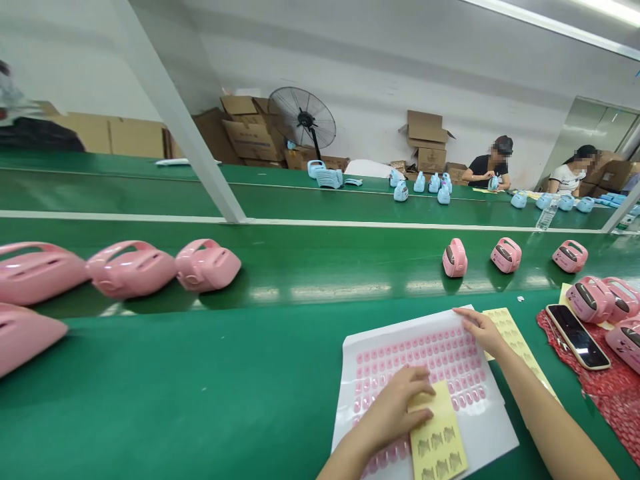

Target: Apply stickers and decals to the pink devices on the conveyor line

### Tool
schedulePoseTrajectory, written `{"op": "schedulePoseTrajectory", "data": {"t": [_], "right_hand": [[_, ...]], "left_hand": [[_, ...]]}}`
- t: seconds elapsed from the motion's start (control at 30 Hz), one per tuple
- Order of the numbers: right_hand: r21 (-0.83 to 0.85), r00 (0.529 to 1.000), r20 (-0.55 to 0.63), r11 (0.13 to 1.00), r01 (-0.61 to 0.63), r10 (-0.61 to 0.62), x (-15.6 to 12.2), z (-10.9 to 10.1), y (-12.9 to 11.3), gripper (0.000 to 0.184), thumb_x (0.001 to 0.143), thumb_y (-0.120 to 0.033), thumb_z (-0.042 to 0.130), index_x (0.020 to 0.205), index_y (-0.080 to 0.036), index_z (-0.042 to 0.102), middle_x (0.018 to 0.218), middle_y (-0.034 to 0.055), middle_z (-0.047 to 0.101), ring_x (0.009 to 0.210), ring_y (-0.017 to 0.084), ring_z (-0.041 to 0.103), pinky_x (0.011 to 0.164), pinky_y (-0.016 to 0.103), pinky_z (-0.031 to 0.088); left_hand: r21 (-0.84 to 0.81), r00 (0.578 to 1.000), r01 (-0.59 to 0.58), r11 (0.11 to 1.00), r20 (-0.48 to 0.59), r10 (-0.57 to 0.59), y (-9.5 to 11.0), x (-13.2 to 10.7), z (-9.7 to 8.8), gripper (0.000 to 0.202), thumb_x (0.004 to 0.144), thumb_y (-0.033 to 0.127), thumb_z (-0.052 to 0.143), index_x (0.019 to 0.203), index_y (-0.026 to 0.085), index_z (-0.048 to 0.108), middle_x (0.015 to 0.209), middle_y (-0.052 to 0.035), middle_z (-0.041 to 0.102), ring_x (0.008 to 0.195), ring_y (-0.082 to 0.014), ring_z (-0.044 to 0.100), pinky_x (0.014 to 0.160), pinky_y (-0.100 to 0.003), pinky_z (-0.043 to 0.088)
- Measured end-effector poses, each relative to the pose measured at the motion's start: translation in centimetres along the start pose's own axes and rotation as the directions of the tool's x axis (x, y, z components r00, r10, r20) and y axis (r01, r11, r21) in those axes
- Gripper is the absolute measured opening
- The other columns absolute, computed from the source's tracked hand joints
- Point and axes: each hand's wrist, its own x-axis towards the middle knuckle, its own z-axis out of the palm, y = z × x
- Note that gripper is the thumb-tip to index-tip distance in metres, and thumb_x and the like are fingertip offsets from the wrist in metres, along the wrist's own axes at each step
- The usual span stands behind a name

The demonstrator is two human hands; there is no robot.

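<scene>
A white sheet (493,433) covered with rows of small pink stickers lies on the green table in front of me. My left hand (395,408) rests on it, thumb and fingers pinching the top of a small yellow sticker sheet (439,443). My right hand (481,328) lies at the white sheet's upper right corner, fingers spread flat and pressing on it. A second yellow sticker sheet (517,340) sits partly under my right forearm.
Pink toy housings (207,265) line the green conveyor at left, and more pink housings (506,255) stand at right. A phone (577,335) lies on red cloth (607,387). Blue units (401,191) stand on the far belt, where two people sit. A white post (175,113) crosses the view.
</scene>
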Motion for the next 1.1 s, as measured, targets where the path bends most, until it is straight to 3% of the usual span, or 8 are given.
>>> {"op": "schedulePoseTrajectory", "data": {"t": [0.1, 0.17, 0.33, 0.43, 0.6, 0.77, 0.9, 1.1], "right_hand": [[0.178, 0.985, 0.140, 0.976, -0.122, 0.097, -1.0, 0.4, 0.3, 0.052, 0.065, -0.038, 0.062, 0.115, -0.025, 0.053, 0.113, 0.0053, 0.057, 0.098, 0.025, 0.053, 0.084, 0.038, 0.042], [0.275, 0.964, 0.244, 0.945, -0.175, 0.107, -1.4, 0.9, 0.5, 0.071, 0.061, -0.040, 0.066, 0.126, -0.027, 0.040, 0.122, 0.0062, 0.051, 0.103, 0.027, 0.052, 0.084, 0.040, 0.042], [0.271, 0.995, -0.016, 0.958, -0.095, 0.103, -2.2, 2.8, 0.8, 0.083, 0.060, -0.043, 0.068, 0.132, -0.030, 0.029, 0.138, 0.0039, 0.032, 0.128, 0.025, 0.024, 0.104, 0.041, 0.019], [0.339, 0.986, -0.008, 0.928, -0.152, 0.164, -2.8, 3.4, 0.7, 0.088, 0.063, -0.042, 0.066, 0.136, -0.031, 0.018, 0.139, 0.0045, 0.032, 0.126, 0.024, 0.029, 0.100, 0.042, 0.027], [0.298, 0.984, 0.125, 0.941, -0.161, 0.129, -3.5, 2.9, 0.3, 0.080, 0.059, -0.036, 0.069, 0.130, -0.030, 0.034, 0.132, 0.0050, 0.042, 0.112, 0.027, 0.046, 0.089, 0.041, 0.039], [0.337, 0.988, 0.064, 0.929, -0.155, 0.142, -3.1, 2.8, 0.7, 0.064, 0.059, -0.029, 0.067, 0.120, -0.027, 0.047, 0.114, 0.0049, 0.055, 0.084, 0.021, 0.057, 0.071, 0.034, 0.047], [0.394, 0.981, 0.074, 0.898, -0.193, 0.179, -2.9, 2.8, 0.9, 0.054, 0.057, -0.027, 0.069, 0.109, -0.025, 0.053, 0.089, 0.0011, 0.060, 0.063, 0.013, 0.054, 0.058, 0.027, 0.045], [0.447, 0.981, 0.064, 0.873, -0.193, 0.184, -3.0, 2.0, 0.6, 0.048, 0.058, -0.031, 0.072, 0.102, -0.024, 0.055, 0.077, -0.0020, 0.057, 0.060, 0.011, 0.052, 0.057, 0.024, 0.043]], "left_hand": [[0.161, 0.972, 0.024, 0.987, -0.234, 0.014, -0.4, 0.6, -0.4, 0.036, 0.077, 0.028, 0.052, 0.113, 0.024, 0.054, 0.130, -0.0096, 0.045, 0.121, -0.0264, 0.038, 0.099, -0.043, 0.033], [0.302, 0.954, 0.055, 0.952, -0.298, 0.039, -0.9, 1.3, -0.3, 0.042, 0.078, 0.030, 0.051, 0.119, 0.022, 0.050, 0.131, -0.0109, 0.045, 0.124, -0.0289, 0.034, 0.101, -0.049, 0.027], [0.475, 0.969, 0.082, 0.876, -0.242, 0.041, -1.5, 2.7, 0.6, 0.069, 0.066, 0.047, 0.063, 0.126, 0.020, 0.041, 0.134, -0.0132, 0.041, 0.124, -0.0337, 0.031, 0.100, -0.055, 0.025], [0.498, 0.964, 0.122, 0.859, -0.265, 0.017, -1.5, 3.1, 0.8, 0.077, 0.062, 0.055, 0.063, 0.127, 0.019, 0.041, 0.133, -0.0146, 0.041, 0.124, -0.0343, 0.032, 0.099, -0.056, 0.024], [0.522, 0.966, 0.120, 0.844, -0.257, 0.022, -1.1, 3.7, 0.3, 0.077, 0.060, 0.057, 0.062, 0.123, 0.016, 0.045, 0.130, -0.0176, 0.044, 0.121, -0.0335, 0.037, 0.099, -0.055, 0.026], [0.474, 0.970, 0.080, 0.877, -0.239, 0.041, -1.0, 4.1, -0.3, 0.067, 0.065, 0.043, 0.065, 0.122, 0.015, 0.046, 0.124, -0.0155, 0.051, 0.116, -0.0282, 0.045, 0.101, -0.049, 0.027], [0.415, 0.981, 0.047, 0.909, -0.191, 0.036, -1.0, 4.1, -0.6, 0.057, 0.069, 0.037, 0.063, 0.119, 0.016, 0.048, 0.123, -0.0126, 0.053, 0.115, -0.0242, 0.047, 0.102, -0.045, 0.028], [0.452, 0.984, 0.049, 0.890, -0.176, 0.035, -1.5, 3.4, -2.4, 0.069, 0.062, 0.036, 0.069, 0.124, 0.017, 0.043, 0.131, -0.0136, 0.044, 0.122, -0.0251, 0.038, 0.104, -0.046, 0.023]]}}
